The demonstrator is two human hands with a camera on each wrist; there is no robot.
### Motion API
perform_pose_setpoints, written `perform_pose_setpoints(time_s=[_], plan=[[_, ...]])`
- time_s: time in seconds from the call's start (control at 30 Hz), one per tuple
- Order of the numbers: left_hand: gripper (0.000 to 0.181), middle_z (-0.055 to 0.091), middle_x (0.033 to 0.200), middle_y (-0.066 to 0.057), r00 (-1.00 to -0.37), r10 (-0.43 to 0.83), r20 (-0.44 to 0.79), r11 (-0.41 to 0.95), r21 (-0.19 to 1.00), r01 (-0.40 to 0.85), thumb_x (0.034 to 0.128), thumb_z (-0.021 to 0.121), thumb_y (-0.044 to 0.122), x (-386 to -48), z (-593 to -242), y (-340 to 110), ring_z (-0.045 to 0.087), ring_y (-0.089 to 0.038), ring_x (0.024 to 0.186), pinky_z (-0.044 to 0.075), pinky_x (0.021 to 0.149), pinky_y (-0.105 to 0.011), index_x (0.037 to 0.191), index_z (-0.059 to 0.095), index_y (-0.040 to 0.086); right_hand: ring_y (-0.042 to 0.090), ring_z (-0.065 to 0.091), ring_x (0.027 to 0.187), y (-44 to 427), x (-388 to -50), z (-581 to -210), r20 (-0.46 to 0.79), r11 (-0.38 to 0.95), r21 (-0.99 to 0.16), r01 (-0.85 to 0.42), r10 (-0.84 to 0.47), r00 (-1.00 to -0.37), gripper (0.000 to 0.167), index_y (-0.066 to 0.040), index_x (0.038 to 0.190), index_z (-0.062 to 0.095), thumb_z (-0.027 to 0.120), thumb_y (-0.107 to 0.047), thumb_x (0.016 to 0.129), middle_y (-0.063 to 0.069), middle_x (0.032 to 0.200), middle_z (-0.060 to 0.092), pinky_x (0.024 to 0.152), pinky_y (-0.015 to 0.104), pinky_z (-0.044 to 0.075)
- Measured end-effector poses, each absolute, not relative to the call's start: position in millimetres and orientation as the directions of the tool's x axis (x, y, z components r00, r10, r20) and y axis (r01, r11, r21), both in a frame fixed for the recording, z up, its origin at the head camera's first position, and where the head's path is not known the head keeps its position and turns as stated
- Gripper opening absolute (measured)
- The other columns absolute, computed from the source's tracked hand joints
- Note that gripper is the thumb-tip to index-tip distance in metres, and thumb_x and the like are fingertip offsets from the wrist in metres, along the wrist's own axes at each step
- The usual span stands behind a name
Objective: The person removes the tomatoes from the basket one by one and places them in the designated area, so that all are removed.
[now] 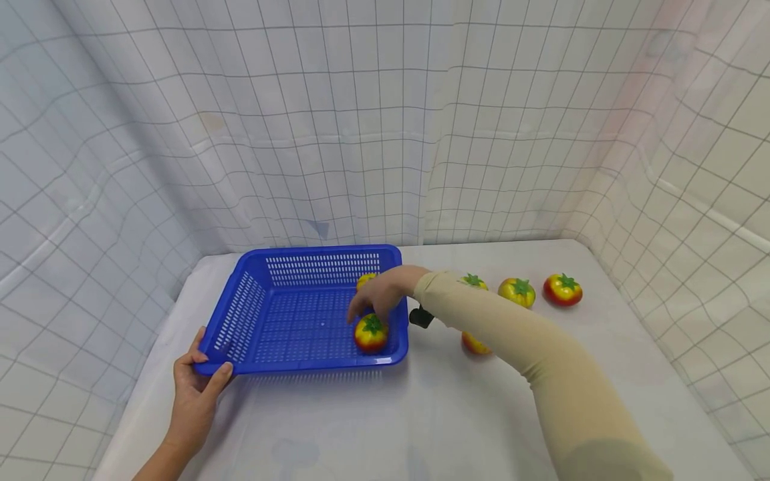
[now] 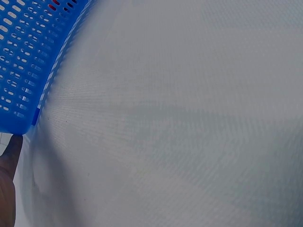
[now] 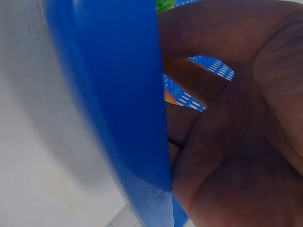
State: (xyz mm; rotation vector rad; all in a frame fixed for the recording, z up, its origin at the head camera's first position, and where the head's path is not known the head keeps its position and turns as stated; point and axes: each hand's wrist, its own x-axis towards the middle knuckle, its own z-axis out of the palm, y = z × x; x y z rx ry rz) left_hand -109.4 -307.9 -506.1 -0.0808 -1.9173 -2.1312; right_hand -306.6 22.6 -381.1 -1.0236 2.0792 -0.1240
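Observation:
A blue plastic basket [image 1: 325, 365] with slotted walls stands on the white table. My left hand [image 1: 195, 401] grips its near left corner, thumb over the rim; in the left wrist view only a thumb or fingertip [image 2: 10, 158] shows against the basket [image 2: 28, 61]. Over the basket's right wall reaches my right hand [image 1: 385, 294], fingers loosely bent and parted. Just below them a red-and-yellow toy tomato [image 1: 371, 336] lies on the basket floor. Another toy tomato [image 1: 364, 280], mostly yellow, sits behind the hand, partly hidden. In the right wrist view the basket wall [image 3: 118, 94] covers the fingertips.
Right of the basket lie more toy tomatoes: one at the far right [image 1: 562, 290], a yellow one [image 1: 517, 292], and two partly hidden by the right sleeve [image 1: 541, 354]. A black device [image 1: 421, 317] hangs at the right wrist. Gridded white curtains [image 1: 361, 133] enclose the table.

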Motion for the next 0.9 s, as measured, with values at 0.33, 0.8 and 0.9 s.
perform_pose_setpoints(time_s=[0.33, 0.8, 0.9], plan=[[0.036, -0.001, 0.17, 0.002, -0.962, -0.169, 0.212, -0.074, 0.971, 0.227, 0.1063, 0.047, -0.002, -108.9, -505.2, -307.1, 0.035, -0.018, 0.136, 0.049, 0.096, -0.016, 0.12, 0.027, 0.024, 0.02, 0.046, 0.127, 14.2, -304.5, -385.0, -0.658, 0.716, -0.32, -0.621, -0.639, -0.398, 0.066, -0.039, 0.142, 0.058, 0.079, -0.007, 0.089, -0.005, 0.138, 0.058, 0.114, 0.049, 0.039], [0.036, -0.002, 0.17, 0.001, -0.962, -0.171, 0.214, -0.074, 0.971, 0.229, 0.106, 0.047, -0.004, -109.2, -505.4, -307.3, 0.034, -0.019, 0.138, 0.048, 0.096, -0.016, 0.119, 0.027, 0.023, 0.02, 0.045, 0.12, 13.4, -305.4, -391.6, -0.671, 0.698, -0.27, -0.663, -0.63, -0.391, 0.065, -0.044, 0.142, 0.057, 0.076, -0.007, 0.092, -0.004, 0.139, 0.055, 0.11, 0.041, 0.043], [0.036, -0.001, 0.17, 0.0, -0.96, -0.173, 0.219, -0.085, 0.968, 0.236, 0.1059, 0.047, -0.004, -108.9, -505.8, -307.8, 0.035, -0.019, 0.137, 0.049, 0.097, -0.017, 0.118, 0.027, 0.023, 0.019, 0.046, 0.119, 12.5, -306.0, -392.4, -0.681, 0.699, -0.268, -0.663, -0.625, -0.382, 0.067, -0.045, 0.142, 0.056, 0.079, -0.01, 0.09, -0.006, 0.137, 0.055, 0.11, 0.041, 0.043]])
